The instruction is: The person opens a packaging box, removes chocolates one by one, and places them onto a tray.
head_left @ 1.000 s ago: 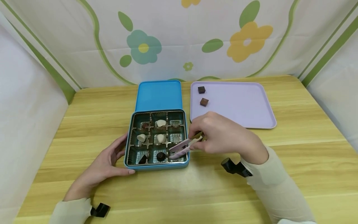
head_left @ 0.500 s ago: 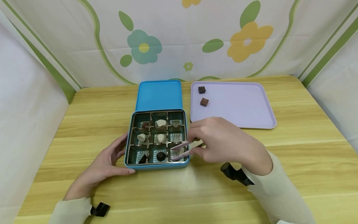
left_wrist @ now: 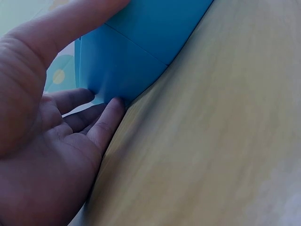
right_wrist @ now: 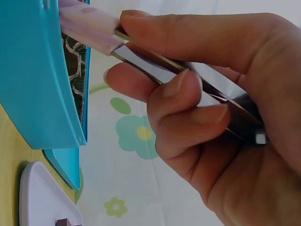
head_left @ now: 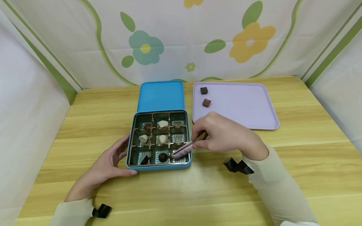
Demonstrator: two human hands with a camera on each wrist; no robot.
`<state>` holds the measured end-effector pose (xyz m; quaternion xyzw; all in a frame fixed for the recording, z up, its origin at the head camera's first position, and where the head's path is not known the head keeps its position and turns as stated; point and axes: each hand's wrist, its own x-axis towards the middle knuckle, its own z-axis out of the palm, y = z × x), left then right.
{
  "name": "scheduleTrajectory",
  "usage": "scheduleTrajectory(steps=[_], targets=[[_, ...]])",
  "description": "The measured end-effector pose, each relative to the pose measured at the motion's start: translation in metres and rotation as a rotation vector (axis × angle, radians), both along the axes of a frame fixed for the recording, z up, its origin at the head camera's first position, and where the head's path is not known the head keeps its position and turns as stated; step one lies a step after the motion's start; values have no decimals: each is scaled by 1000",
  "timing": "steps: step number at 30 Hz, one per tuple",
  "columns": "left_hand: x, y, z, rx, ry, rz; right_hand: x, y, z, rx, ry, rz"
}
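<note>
Metal tongs (head_left: 183, 150), lilac-tipped, lower centre: springy, we judge, best pinched mid-arm, as the right hand (head_left: 224, 133) grips them; left hand (head_left: 106, 165), fingers relaxed, braces the blue tin (head_left: 158, 169).

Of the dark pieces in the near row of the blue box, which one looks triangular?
The left piece, in the corner compartment nearest the left hand; the middle piece looks round instead.

This looks like a small curtained booth: a white curtain (head_left: 181, 31) printed with big flowers (head_left: 145, 48) and green leaves (head_left: 215, 45) hangs right behind the wood-grain counter (head_left: 169, 197), and pale sheets (head_left: 31, 72) close in both sides. Whether it stands in a home or a studio cannot be told.
</note>
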<state>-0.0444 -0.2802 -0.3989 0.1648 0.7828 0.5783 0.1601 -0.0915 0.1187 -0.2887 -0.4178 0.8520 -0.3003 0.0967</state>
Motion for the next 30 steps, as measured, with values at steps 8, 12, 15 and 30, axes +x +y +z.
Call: scheduleTrajectory(steps=[8,12,15,30], targets=[[0,-1,1,2,-2,0,-13,11,-8,-97,-56,-4],[1,-1,1,4,-8,7,-18,17,-12,-125,-99,-35],[1,-1,2,3,-17,12,-22,21,-14,-137,-138,-57],[-1,-1,2,7,-45,-4,19,-1,27,74,183,-50]])
